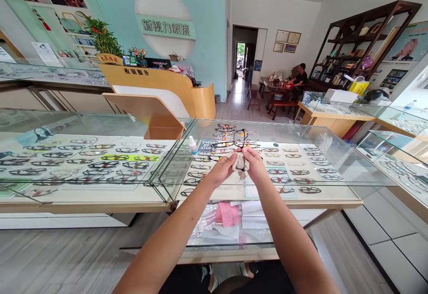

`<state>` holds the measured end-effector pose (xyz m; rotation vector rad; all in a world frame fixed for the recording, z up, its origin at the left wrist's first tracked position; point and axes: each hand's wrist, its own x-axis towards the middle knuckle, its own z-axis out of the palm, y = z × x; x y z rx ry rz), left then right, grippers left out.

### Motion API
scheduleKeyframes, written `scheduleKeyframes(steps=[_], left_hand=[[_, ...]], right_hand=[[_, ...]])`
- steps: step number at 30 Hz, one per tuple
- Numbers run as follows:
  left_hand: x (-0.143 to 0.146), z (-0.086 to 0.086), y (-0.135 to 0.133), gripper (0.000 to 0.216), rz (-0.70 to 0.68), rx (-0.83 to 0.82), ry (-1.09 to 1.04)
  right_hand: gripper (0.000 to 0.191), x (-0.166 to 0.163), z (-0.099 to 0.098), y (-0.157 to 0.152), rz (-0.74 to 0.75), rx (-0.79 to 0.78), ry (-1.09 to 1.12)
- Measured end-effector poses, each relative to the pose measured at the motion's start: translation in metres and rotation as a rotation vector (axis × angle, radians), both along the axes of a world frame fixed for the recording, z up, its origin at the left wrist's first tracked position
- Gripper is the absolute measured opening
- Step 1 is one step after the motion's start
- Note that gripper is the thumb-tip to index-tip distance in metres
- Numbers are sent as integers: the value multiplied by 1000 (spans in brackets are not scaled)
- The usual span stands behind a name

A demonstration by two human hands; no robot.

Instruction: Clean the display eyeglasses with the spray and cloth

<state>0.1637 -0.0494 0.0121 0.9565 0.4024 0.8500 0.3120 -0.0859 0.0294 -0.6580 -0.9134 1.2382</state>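
Observation:
Both my hands meet over the glass display case (321, 191). Between them is a pair of black-framed eyeglasses (241, 138), its frame standing up above my fingers. My left hand (223, 168) is closed on a pale cleaning cloth (240, 163) bunched against the glasses. The fingers of my right hand (254, 162) pinch the glasses from the other side, also touching the cloth. Just left of my hands, a small white bottle (193, 146) stands on the case top. Rows of eyeglasses (309, 190) lie under the glass below.
Another glass case (76, 164) adjoins on the left, with a brown open box or board (143, 111) on it. Plastic bags and pink paper (229, 213) lie on the shelf near me. Further back are a yellow counter (203, 100) and a seated person (300, 76).

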Motion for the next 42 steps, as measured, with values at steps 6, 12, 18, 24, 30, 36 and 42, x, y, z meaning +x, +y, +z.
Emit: scheduleKeyframes(steps=[6, 12, 18, 24, 30, 36, 42], left_hand=[[8, 4, -7, 60, 122, -95, -20], [9, 0, -5, 65, 288, -3, 119], [6, -2, -1, 54, 268, -15, 116], [3, -3, 4, 51, 134, -94, 2], [-3, -4, 6, 41, 49, -20, 23], [-12, 5, 6, 59, -72, 113, 80], [-4, 3, 1, 75, 38, 208, 143]], right_hand=[[39, -9, 2, -2, -57, 6, 28], [35, -9, 3, -2, -112, 21, -2], [39, -10, 1, -1, -142, -1, -34], [39, -10, -3, 1, -118, -17, -13], [37, -8, -3, 1, -50, -29, 6], [40, -4, -5, 6, -40, -90, 98], [37, -7, -12, 10, -64, -63, 101]])
